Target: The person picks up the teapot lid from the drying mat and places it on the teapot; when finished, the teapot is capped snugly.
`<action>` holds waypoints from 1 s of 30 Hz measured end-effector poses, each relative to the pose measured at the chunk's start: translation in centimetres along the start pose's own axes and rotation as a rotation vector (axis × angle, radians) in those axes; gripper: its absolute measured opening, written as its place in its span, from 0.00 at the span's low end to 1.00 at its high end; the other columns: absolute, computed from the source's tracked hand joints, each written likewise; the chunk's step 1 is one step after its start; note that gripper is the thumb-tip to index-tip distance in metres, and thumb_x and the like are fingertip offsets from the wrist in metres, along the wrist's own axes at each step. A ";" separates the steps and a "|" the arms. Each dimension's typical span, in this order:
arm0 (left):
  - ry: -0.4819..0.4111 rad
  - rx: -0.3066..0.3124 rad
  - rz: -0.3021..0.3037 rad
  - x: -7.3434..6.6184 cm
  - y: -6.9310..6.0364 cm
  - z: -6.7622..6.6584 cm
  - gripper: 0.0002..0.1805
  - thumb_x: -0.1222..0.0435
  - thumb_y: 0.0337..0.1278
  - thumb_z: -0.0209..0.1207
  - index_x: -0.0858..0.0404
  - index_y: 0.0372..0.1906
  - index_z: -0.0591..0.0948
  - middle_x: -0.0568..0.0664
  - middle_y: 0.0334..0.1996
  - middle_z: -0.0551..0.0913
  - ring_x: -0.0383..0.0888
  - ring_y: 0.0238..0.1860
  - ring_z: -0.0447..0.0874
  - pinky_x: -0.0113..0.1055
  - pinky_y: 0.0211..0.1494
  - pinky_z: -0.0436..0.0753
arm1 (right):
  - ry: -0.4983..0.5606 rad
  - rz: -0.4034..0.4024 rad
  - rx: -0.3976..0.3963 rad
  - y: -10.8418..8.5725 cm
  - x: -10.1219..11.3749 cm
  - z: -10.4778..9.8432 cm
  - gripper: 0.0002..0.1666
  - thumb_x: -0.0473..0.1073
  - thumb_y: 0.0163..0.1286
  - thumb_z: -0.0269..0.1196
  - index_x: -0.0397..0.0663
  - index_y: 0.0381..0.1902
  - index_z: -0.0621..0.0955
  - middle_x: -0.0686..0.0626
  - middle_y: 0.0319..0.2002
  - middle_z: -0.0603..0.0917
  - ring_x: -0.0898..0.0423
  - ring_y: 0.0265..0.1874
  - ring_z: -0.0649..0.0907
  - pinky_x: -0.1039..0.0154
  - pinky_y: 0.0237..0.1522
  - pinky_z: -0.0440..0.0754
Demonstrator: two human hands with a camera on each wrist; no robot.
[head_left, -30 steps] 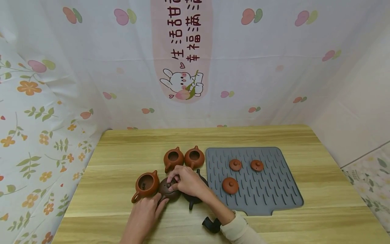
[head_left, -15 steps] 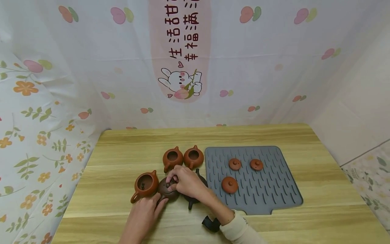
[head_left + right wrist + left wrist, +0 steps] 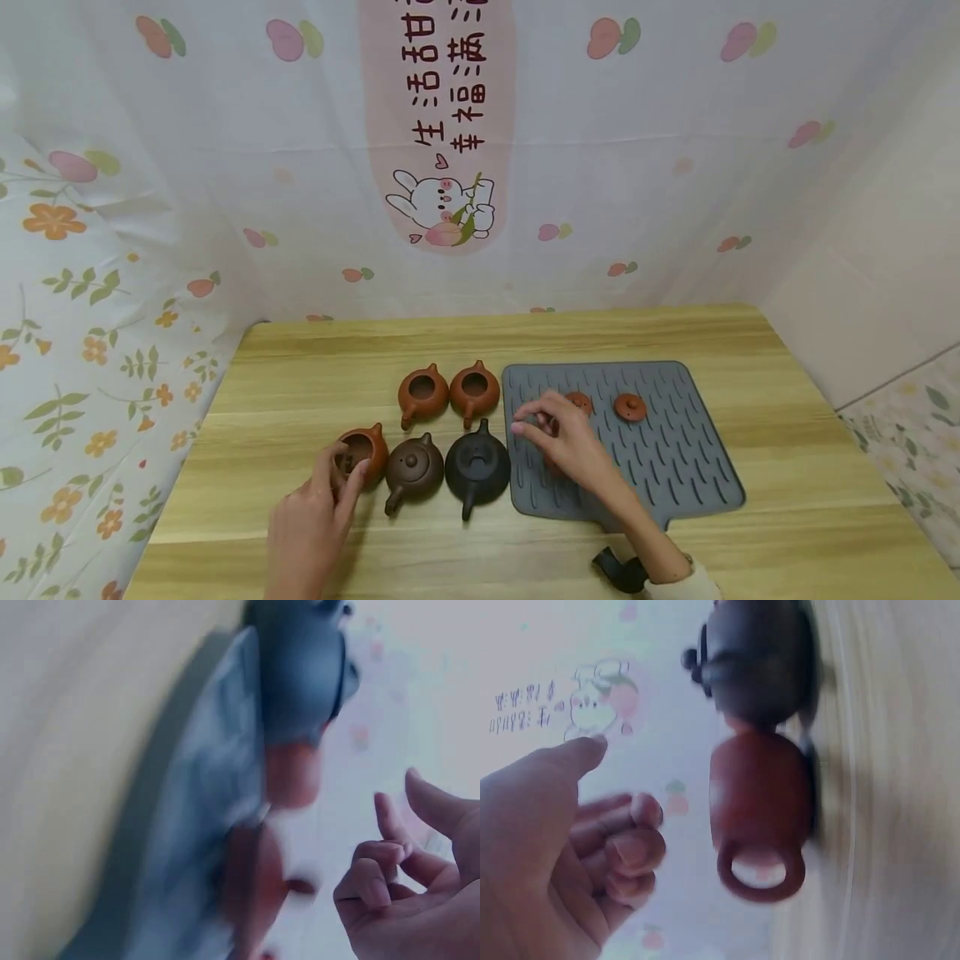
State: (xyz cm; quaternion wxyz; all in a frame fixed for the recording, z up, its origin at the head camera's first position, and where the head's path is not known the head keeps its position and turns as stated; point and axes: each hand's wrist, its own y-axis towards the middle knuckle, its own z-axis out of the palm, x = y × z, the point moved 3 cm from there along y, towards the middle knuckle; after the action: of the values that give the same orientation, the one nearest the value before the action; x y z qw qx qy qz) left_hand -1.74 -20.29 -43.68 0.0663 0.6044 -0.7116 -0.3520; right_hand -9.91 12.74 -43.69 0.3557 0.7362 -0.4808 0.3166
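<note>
Both hands have come off the brown teapot [image 3: 412,471] since a second ago. Now the left hand [image 3: 311,517] is by the orange teapot [image 3: 373,454], and the right hand [image 3: 562,437] is over the gray mat [image 3: 675,450]. From far away, I see the left fingers loosely bent with nothing in them. On the right hand, the thumb and pointer stick out and the others curl; they hold nothing too.

My head view hides most of the big red lid [image 3: 259,877] under the right hand, but the right wrist view, though blurry, shows it on the mat, knob up. Only the left wrist view shows the orange teapot's round handle [image 3: 761,892] well.

That pot sits on the desk [image 3: 450,567], left of the brown one. It slants, spout pointing back and a bit right. Its top is open, with a dark mark inside. The brown pot wears its lid.
</note>
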 end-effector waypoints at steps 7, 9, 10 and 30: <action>-0.010 0.070 -0.132 2.6 0.0 -0.2 0.26 0.57 0.69 0.75 0.74 0.57 0.83 0.42 0.22 0.75 0.33 0.20 0.64 0.34 0.22 0.67 | 0.006 0.136 -0.077 -3.9 -4.1 -3.9 0.09 0.37 0.72 0.75 0.46 0.48 0.90 0.54 0.34 0.73 0.62 0.31 0.70 0.63 0.34 0.69; -0.015 0.099 -0.147 3.2 -0.2 -0.2 0.26 0.60 0.64 0.78 0.76 0.55 0.84 0.44 0.23 0.75 0.34 0.21 0.65 0.35 0.23 0.70 | 0.022 0.167 -0.046 -4.4 -4.7 -4.3 0.11 0.39 0.72 0.76 0.46 0.50 0.89 0.53 0.35 0.73 0.62 0.31 0.70 0.63 0.34 0.70; -0.015 0.117 -0.152 3.5 -0.3 -0.1 0.25 0.59 0.64 0.77 0.76 0.54 0.85 0.45 0.24 0.75 0.35 0.21 0.65 0.35 0.23 0.70 | 0.030 0.180 -0.031 -4.5 -4.9 -4.3 0.12 0.39 0.71 0.76 0.46 0.50 0.89 0.52 0.35 0.73 0.62 0.32 0.71 0.63 0.34 0.70; 0.006 0.413 -0.211 4.2 -0.9 0.0 0.11 0.61 0.69 0.74 0.61 0.37 0.82 0.48 0.29 0.76 0.42 0.24 0.69 0.44 0.28 0.74 | 0.246 0.340 0.176 -4.3 -6.0 -3.8 0.16 0.30 0.69 0.75 0.33 0.53 0.86 0.46 0.40 0.74 0.60 0.36 0.70 0.63 0.36 0.72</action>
State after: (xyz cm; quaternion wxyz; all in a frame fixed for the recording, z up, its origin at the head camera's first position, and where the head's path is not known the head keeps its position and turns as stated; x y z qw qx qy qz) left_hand -2.06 -24.13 -45.60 -0.0939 0.6772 -0.7012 -0.2021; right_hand -8.43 20.04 -47.41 0.2876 0.6285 -0.5217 0.5001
